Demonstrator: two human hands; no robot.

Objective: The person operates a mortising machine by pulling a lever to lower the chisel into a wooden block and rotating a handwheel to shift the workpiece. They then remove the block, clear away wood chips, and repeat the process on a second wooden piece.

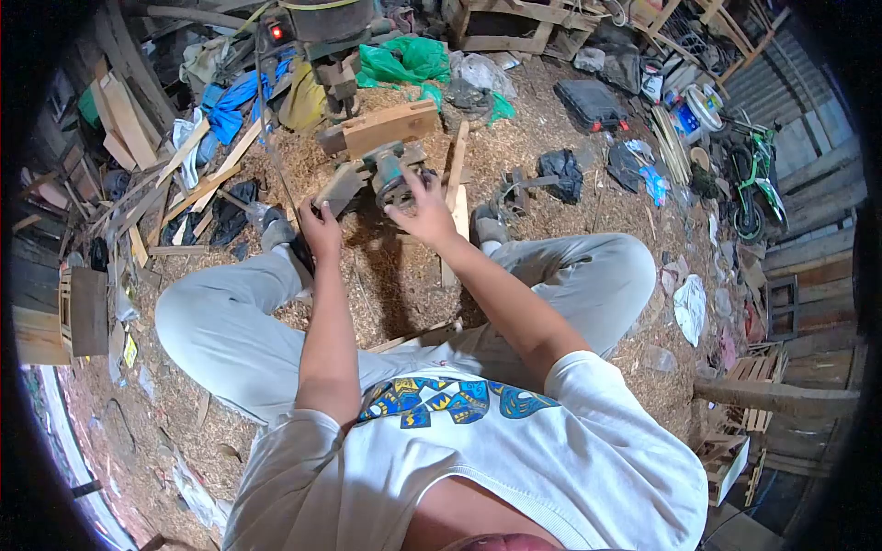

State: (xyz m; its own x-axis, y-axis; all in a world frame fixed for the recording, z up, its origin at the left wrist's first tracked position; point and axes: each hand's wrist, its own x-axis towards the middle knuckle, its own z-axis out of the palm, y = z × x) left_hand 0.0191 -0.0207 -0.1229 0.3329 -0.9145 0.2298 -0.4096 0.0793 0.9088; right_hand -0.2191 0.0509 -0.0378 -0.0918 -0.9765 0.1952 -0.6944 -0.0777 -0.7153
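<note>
My left hand [322, 230] is closed on the near end of a short wooden block [340, 189]. The block slants up toward a green and grey power tool [390, 171], whose exact kind I cannot make out. My right hand [430, 216] curves its thumb and fingers around the near right side of this tool, and its palm hides part of the tool. Just beyond the tool lies a thick wooden beam [390, 129] with a notch in its top edge. A narrow wooden strip [457, 165] stands to the right of the tool.
My feet and bent legs flank the work spot on shavings-covered ground [588, 207]. A dark machine stand [335, 78] and a green plastic bag [404, 61] lie ahead. Loose boards [207, 193] crowd the left. A black case [591, 104] and a small green motorbike [758, 174] are at right.
</note>
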